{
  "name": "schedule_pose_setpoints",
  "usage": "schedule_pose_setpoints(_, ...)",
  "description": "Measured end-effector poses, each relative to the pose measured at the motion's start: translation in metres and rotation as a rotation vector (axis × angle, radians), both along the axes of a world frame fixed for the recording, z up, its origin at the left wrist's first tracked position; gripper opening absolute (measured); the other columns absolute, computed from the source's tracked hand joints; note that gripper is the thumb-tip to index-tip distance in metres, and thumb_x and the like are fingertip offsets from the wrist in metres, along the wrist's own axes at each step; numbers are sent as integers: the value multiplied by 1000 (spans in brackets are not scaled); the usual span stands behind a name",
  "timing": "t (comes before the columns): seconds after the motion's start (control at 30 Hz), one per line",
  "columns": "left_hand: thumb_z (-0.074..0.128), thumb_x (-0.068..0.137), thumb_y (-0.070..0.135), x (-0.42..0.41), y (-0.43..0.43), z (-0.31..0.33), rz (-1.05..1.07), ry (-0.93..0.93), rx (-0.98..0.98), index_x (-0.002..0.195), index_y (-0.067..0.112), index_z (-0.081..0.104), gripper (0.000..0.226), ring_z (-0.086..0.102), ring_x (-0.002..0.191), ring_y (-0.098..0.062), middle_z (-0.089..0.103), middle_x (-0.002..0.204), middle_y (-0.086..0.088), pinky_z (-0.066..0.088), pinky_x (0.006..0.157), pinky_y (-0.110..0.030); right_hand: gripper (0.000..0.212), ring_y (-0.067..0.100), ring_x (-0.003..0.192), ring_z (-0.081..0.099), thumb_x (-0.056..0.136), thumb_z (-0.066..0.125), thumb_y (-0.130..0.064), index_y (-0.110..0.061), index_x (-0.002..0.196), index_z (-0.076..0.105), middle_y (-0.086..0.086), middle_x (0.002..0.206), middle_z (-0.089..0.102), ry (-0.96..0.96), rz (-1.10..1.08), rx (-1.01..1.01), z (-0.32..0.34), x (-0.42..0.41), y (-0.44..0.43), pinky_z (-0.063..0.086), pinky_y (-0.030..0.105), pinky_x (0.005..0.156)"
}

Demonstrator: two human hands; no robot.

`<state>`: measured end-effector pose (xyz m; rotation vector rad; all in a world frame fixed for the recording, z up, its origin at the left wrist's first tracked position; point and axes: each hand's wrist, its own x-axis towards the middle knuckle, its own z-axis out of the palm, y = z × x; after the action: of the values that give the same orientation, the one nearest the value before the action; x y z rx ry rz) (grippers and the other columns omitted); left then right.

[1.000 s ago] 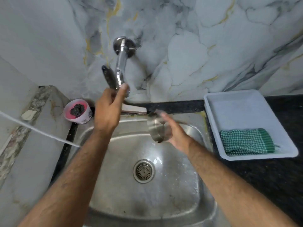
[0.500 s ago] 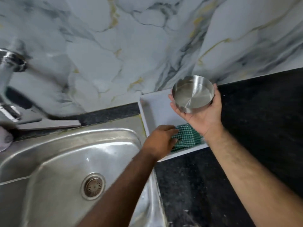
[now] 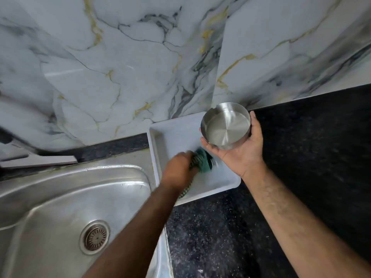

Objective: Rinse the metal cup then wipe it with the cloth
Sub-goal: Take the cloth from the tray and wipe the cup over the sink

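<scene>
The round, shallow metal cup (image 3: 227, 127) rests in the palm of my right hand (image 3: 242, 151), mouth tilted toward me, held above the far right corner of the white tray (image 3: 170, 135). My left hand (image 3: 178, 169) is closed on the green checked cloth (image 3: 202, 160), which is bunched and lifted off the tray floor; a strip of it hangs below my wrist. The two hands are about a hand's width apart, and the cloth is blurred.
The steel sink (image 3: 66, 197) with its drain (image 3: 94, 236) fills the lower left. Black speckled counter (image 3: 313, 153) lies to the right and in front of the tray. A marble wall (image 3: 140, 57) rises behind. A grey slab (image 3: 40, 160) lies behind the sink.
My left hand left the tap, crossed to the tray and gripped the cloth, now lifting it. My right hand carried the cup from over the sink to above the tray.
</scene>
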<state>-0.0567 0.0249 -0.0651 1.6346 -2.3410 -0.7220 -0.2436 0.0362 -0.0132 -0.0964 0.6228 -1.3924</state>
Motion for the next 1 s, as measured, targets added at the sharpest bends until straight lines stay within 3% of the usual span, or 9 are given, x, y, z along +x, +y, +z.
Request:
schedule_pose_setpoints(0.1, 76, 86, 21, 50, -5, 43, 408, 474, -36, 120, 24, 72, 34, 70, 91, -18, 74, 111, -5, 56, 82, -30, 62, 42, 135, 63, 89, 68, -64, -24, 135, 72, 17, 145, 69, 138, -2, -43, 12, 9, -1, 47, 72, 108)
schedule_pose_setpoints(0.2, 79, 82, 34, 90, 3, 95, 272, 753, -141, 97, 44, 76, 18, 67, 99, -5, 64, 110, 8, 53, 85, -18, 74, 40, 145, 52, 89, 64, -63, -20, 149, 59, 18, 159, 55, 257, 111, -18, 27, 50, -6, 42, 63, 115)
schedule_pose_setpoints(0.3, 78, 82, 23, 104, 6, 123, -10, 535, -360, 96, 26, 78, 15, 67, 90, -8, 65, 98, 5, 53, 81, -21, 63, 34, 126, 66, 87, 63, -61, -17, 130, 74, 16, 135, 73, 305, 277, -39, 41, 119, -4, 51, 48, 97)
schedule_pose_setpoints(0.43, 73, 76, 11, 147, -5, 137, 86, -18, -610, 88, 8, 71, 12, 63, 76, -34, 61, 88, -8, 53, 53, -41, 74, 32, 133, 61, 87, 65, -57, -16, 147, 58, 14, 145, 64, 436, 355, -49, 40, 191, 3, 51, 50, 109)
schedule_pose_setpoints(0.5, 74, 73, 14, 171, -1, 134, 116, -238, -580, 86, 8, 67, 16, 63, 73, -37, 60, 88, -10, 48, 48, -37, 68, 30, 122, 66, 94, 64, -54, -11, 147, 58, 14, 136, 68, 465, 382, -89, 46, 215, 0, 59, 42, 96)
schedule_pose_setpoints(0.67, 80, 76, 16, 227, 12, 126, -101, 179, -127, 68, 16, 70, 13, 67, 71, -22, 59, 73, 5, 39, 61, -24, 56, 26, 101, 71, 87, 68, -51, -22, 135, 69, 6, 113, 77, 407, 341, -91, 40, 259, -8, 55, 40, 86)
schedule_pose_setpoints(0.77, 77, 77, 19, 247, 5, 125, 83, 409, -274, 72, 17, 74, 6, 59, 64, -13, 56, 69, 10, 43, 58, -26, 45, 25, 102, 77, 94, 60, -64, -29, 114, 79, 6, 112, 82, 333, 422, -25, 27, 288, 1, 60, 42, 84)
schedule_pose_setpoints(0.9, 70, 74, 15, 273, 4, 114, 239, -94, -597, 91, 16, 77, 18, 65, 65, -34, 64, 77, -4, 49, 47, -35, 47, 24, 101, 81, 85, 68, -70, -30, 103, 85, 4, 112, 85, 366, 486, 39, 25, 320, 0, 64, 51, 89)
schedule_pose_setpoints(1.0, 75, 76, 17, 288, 12, 105, 140, -222, -380, 87, 17, 73, 11, 69, 74, -33, 70, 87, -2, 48, 54, -33, 46, 26, 82, 79, 80, 73, -67, -24, 95, 82, 6, 92, 83, 416, 521, 67, 28, 324, -13, 61, 44, 83)
